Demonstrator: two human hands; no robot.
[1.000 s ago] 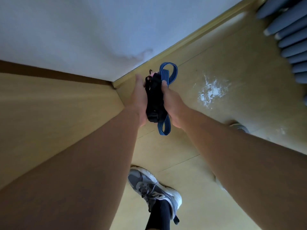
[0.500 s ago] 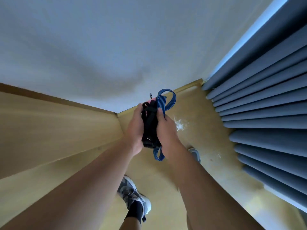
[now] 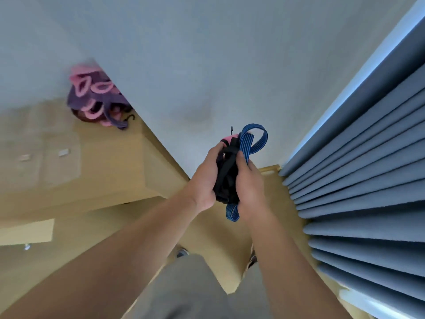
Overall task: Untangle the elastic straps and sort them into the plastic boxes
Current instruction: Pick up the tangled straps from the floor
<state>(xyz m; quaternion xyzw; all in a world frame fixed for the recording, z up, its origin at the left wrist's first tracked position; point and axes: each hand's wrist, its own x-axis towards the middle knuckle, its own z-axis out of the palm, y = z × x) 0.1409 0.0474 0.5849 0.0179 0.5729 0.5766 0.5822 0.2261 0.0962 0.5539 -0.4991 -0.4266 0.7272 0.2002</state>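
Note:
A bundle of elastic straps (image 3: 226, 178) is held between both hands at chest height: mostly black, with a blue striped strap (image 3: 249, 140) looping out at the top and bottom and a bit of pink at the top. My left hand (image 3: 204, 178) grips the bundle's left side, my right hand (image 3: 248, 187) its right side, thumb over the top. A second tangle of pink and purple straps (image 3: 96, 97) with a black hook lies on the wooden table (image 3: 110, 162) at the left, against the wall. No plastic box can be made out clearly.
A white wall fills the top. Blue-grey pleated curtains (image 3: 358, 176) hang at the right. Faint, blurred clear shapes (image 3: 46, 153) sit on the table's left part. Wooden floor, my grey trousers and shoes are below.
The view has swung up and left, so the table with the pink and purple tangle has come into sight. Both hands still hold the same bundle in the same way.

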